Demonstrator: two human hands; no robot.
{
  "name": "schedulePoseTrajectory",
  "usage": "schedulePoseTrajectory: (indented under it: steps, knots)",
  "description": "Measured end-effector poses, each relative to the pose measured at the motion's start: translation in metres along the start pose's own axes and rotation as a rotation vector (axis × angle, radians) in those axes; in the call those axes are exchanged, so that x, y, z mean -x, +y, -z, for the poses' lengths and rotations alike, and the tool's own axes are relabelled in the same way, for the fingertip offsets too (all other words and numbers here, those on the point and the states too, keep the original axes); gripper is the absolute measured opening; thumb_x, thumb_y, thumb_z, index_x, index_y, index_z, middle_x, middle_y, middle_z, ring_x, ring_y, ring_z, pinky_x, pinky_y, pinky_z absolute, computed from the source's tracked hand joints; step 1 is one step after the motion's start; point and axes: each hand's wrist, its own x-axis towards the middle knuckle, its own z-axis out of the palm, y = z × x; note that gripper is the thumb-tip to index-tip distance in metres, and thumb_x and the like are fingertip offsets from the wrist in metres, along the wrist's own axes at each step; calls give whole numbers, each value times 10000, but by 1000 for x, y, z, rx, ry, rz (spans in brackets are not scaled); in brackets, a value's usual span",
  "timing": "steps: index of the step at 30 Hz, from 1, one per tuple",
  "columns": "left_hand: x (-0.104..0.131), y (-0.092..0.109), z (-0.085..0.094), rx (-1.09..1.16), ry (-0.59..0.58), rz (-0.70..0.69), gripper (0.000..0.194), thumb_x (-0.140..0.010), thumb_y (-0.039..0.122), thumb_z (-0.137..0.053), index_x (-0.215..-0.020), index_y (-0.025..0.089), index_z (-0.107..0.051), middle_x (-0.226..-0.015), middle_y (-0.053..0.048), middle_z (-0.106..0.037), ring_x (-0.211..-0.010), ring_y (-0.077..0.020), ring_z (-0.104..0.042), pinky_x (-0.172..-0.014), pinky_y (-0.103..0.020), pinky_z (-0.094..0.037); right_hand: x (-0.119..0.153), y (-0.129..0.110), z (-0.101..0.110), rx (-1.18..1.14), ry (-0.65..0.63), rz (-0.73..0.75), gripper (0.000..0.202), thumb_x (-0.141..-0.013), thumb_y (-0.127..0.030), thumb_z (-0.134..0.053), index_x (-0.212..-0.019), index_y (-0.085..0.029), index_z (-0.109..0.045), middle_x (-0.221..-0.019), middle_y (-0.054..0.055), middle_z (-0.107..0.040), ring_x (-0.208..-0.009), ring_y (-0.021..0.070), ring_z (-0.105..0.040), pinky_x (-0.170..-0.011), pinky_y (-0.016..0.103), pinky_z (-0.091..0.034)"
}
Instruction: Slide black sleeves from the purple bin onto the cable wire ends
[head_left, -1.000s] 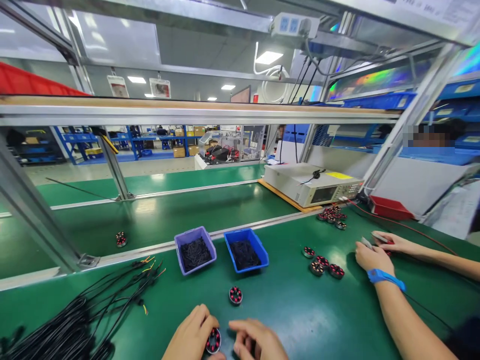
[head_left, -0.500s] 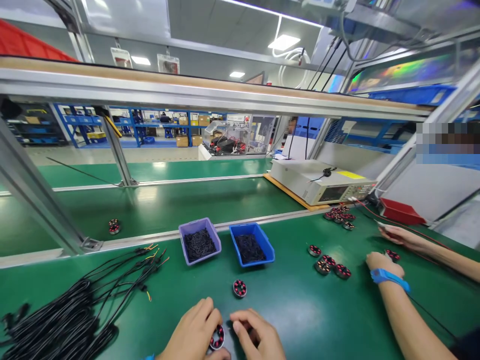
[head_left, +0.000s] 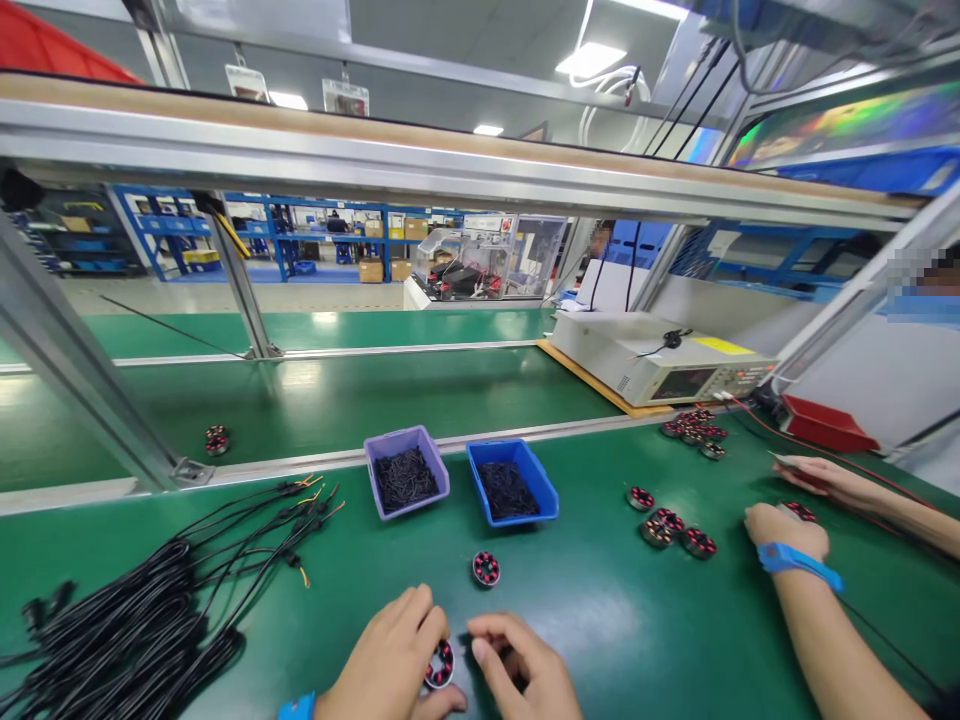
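My left hand [head_left: 397, 655] is closed around a small round motor stator [head_left: 440, 665] with red windings and a metal rim, keeping it low over the green bench. Close by on its right, my right hand [head_left: 521, 665] has thumb and forefinger pinched together. A dark bit shows at those fingertips, too small to make out. A second stator [head_left: 486, 569] lies on the bench just beyond my hands. Behind it stand a purple bin [head_left: 443, 487] and a blue bin [head_left: 550, 497], both holding many short black pieces.
Black cables [head_left: 135, 630] with coloured wire ends lie bundled at left. Several stators [head_left: 658, 530] sit at right, near a co-worker's hands [head_left: 787, 530], one wearing a blue wristband. A grey bench instrument [head_left: 652, 360] and a red tray [head_left: 825, 425] stand behind. A metal post [head_left: 90, 370] rises at left.
The camera view has shifted slightly, so the bench appears moved a little. My left hand still grips the stator, and my right hand keeps its pinch beside it.
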Motion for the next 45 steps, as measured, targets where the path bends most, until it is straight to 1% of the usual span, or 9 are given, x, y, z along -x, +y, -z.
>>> schedulePoseTrajectory:
  steps: [12, 16, 21, 24, 28, 33, 37, 41, 45]
  knots:
    - [0, -9, -10, -1, 71, -64, 383, -790, 381, -821, -1058, 197, -617, -1087, -88, -622, -1029, -310, -621, -891, -430, -554, -6, -8, -4, 40, -66, 26, 287, -936, -403, -544, -976, -246, -781, -821, 51, -767, -698, 217, -709, -601, 262, -535]
    - [1, -8, -8, 10, 46, -61, 366, -811, 355, -803, -1072, 178, -618, -1106, -102, -626, -1046, -309, -618, -914, -435, -546, -5, -9, -5, 125, -79, 136, 256, -955, -265, -513, -936, -256, -768, -846, 39, -769, -778, 216, -719, -694, 269, -542]
    - [1, -8, -9, 41, 49, -60, 353, -799, 285, -801, -1073, 162, -616, -1124, -114, -629, -1072, -317, -610, -945, -445, -533, -5, -10, -10, 301, -54, 307, 226, -928, -127, -513, -849, -246, -689, -758, 9, -726, -697, 198, -695, -652, 269, -539]
    - [1, -12, -15, 47, 67, -79, 328, -807, 232, -770, -1079, 161, -600, -1141, -121, -633, -1076, -315, -610, -957, -447, -528, -3, -8, -13, 407, -22, 427, 247, -923, -68, -505, -947, -249, -672, -809, 14, -733, -715, 203, -698, -683, 287, -555]
    - [0, -15, -22, 48, 101, -92, 334, -785, 198, -770, -1061, 166, -583, -1170, -130, -633, -1111, -325, -601, -998, -457, -509, 4, -5, -15, 533, 2, 619, 368, -978, -56, -426, -1240, -211, -633, -855, 55, -754, -713, 227, -712, -664, 308, -574]
    - [1, -13, -19, 47, 92, -70, 278, -820, 232, -753, -1036, 155, -595, -1125, -133, -640, -1082, -322, -625, -966, -442, -537, 10, -7, -13, 586, 28, 717, 412, -1044, -96, -337, -1375, -171, -570, -835, 77, -765, -699, 226, -725, -658, 311, -592]
    - [3, -10, -14, 72, 96, -64, 298, -825, 243, -765, -1056, 166, -595, -1164, -137, -639, -1129, -328, -621, -994, -453, -530, 8, -8, -9, 527, 29, 721, 395, -1065, -117, -338, -1395, -175, -546, -840, 75, -764, -695, 216, -725, -642, 295, -589]
    - [5, -8, -10, 150, 152, -35, 370, -783, 223, -809, -1079, 203, -588, -1152, -101, -654, -1162, -323, -622, -995, -443, -539, 7, -2, -3, 402, 99, 564, 301, -1060, -159, -400, -1254, -217, -623, -846, 56, -751, -723, 207, -727, -664, 277, -588]
    - [5, -10, -12, 68, 196, -64, 290, -813, 236, -773, -1039, 210, -595, -1041, -84, -654, -966, -290, -691, -839, -410, -607, 14, 6, -5, 438, 75, 439, 226, -1027, -180, -471, -1069, -254, -680, -836, 34, -744, -740, 214, -726, -705, 289, -579]
